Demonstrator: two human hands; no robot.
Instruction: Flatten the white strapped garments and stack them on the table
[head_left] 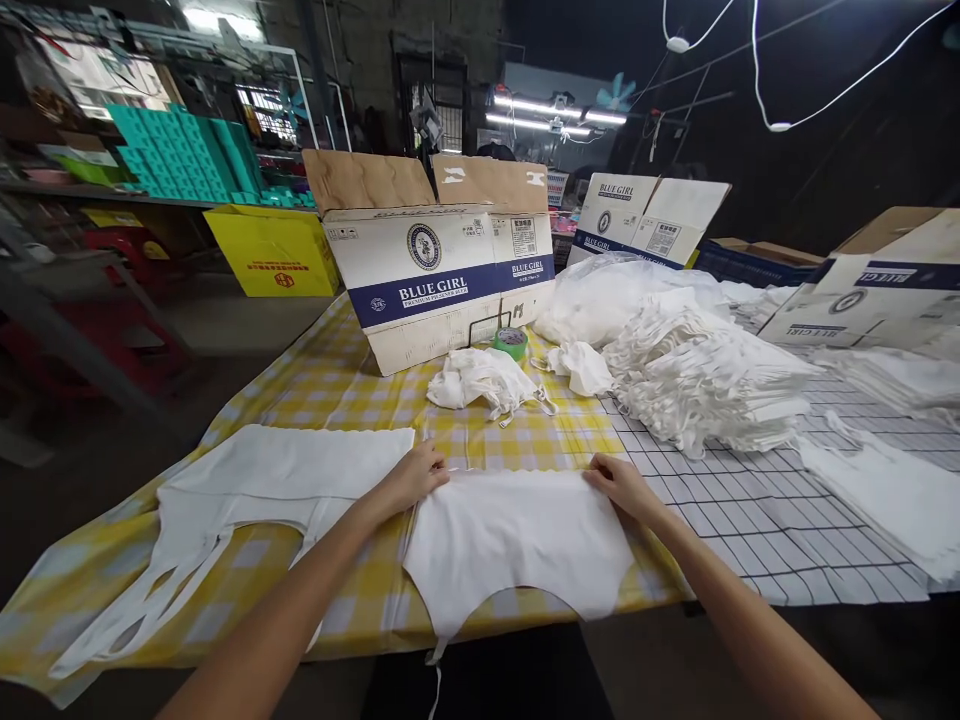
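White garment is at 6 o'clock on the yellow checked cloth, pretty smooth, wavy far edge, big curved cutout on the near side, skinny strap dangling around its 7. Left hand has its 10 o'clock corner, right hand its 2, fingers pinched closed on the fabric. Forearms angle in from 7 and 5.

Lit tube lights hang right of a barred window, a dark wall farther right.
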